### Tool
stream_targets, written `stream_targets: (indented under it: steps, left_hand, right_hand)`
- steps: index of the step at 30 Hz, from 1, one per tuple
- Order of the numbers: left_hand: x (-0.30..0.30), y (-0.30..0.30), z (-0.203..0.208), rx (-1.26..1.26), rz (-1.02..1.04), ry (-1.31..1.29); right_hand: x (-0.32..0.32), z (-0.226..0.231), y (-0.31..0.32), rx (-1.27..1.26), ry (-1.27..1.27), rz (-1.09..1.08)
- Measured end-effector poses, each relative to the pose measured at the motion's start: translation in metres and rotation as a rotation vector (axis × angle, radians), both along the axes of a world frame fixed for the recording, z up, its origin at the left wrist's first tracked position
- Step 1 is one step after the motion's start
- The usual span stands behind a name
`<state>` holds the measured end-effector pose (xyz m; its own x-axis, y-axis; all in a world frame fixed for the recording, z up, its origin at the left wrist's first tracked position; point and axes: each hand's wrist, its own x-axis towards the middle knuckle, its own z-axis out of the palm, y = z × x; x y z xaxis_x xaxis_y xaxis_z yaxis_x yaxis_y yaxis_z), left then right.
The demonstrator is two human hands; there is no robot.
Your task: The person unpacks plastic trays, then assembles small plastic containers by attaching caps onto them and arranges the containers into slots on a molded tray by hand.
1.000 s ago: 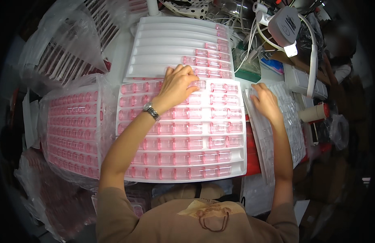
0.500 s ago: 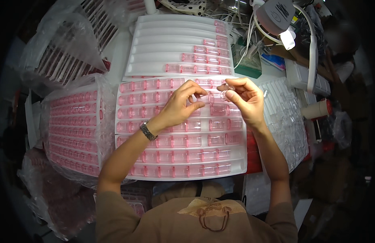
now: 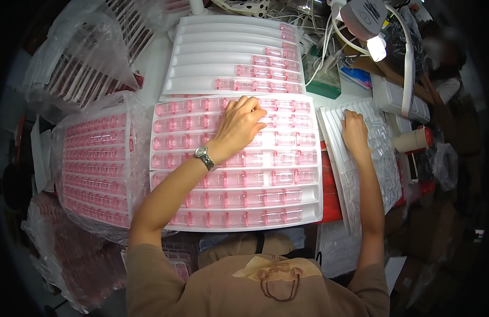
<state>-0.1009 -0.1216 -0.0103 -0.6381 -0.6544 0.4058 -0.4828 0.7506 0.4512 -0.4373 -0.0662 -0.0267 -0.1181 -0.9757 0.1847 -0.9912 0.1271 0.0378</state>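
Observation:
A white ridged tray (image 3: pixel 311 213) lies in front of me, with rows of small pink clear-plastic containers (image 3: pixel 226 198). My left hand (image 3: pixel 238 126) is over the tray's upper rows, palm down with bent fingers. Its thumb and index fingertips are at the pink pieces of the second row; what is between them is hidden. My right hand (image 3: pixel 355 132) is at a second white tray (image 3: pixel 333 138) on the right, which carries colourless clear plastic pieces (image 3: pixel 379 158). The right fingers are curled down together on its upper left part, hiding whatever they grip.
Behind stands a partly filled white tray (image 3: pixel 199 52) with pink containers at its right. A plastic-wrapped tray (image 3: pixel 96 158) of pink pieces is at left. A lamp (image 3: pixel 363 21), a green box (image 3: pixel 322 79) and a red-capped cylinder (image 3: pixel 413 141) stand at the right.
My right hand has left the pink tray, where it held a small clear piece, and moved right to the clear pieces. My left hand has turned palm down onto the upper rows.

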Motion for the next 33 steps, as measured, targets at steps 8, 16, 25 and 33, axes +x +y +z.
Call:
stream_targets:
  steps: [8, 16, 25, 33]
  left_hand:
    - [0.033, 0.036, 0.017, -0.022, 0.025, -0.1]
    - [0.01, 0.055, 0.011, 0.522, -0.025, 0.508]
    - [0.011, 0.045, 0.023, 0.227, 0.044, 0.228]
    - [0.004, 0.037, 0.009, 0.028, -0.005, -0.006]
  right_hand:
    - [0.079, 0.058, 0.012, -0.151, -1.448, 0.163]
    - [0.158, 0.077, 0.036, -0.254, -0.907, 0.53]
    - [0.069, 0.071, 0.042, 0.035, -0.669, 0.465]
    - [-0.02, 0.041, 0.068, 0.332, 0.002, -0.011]
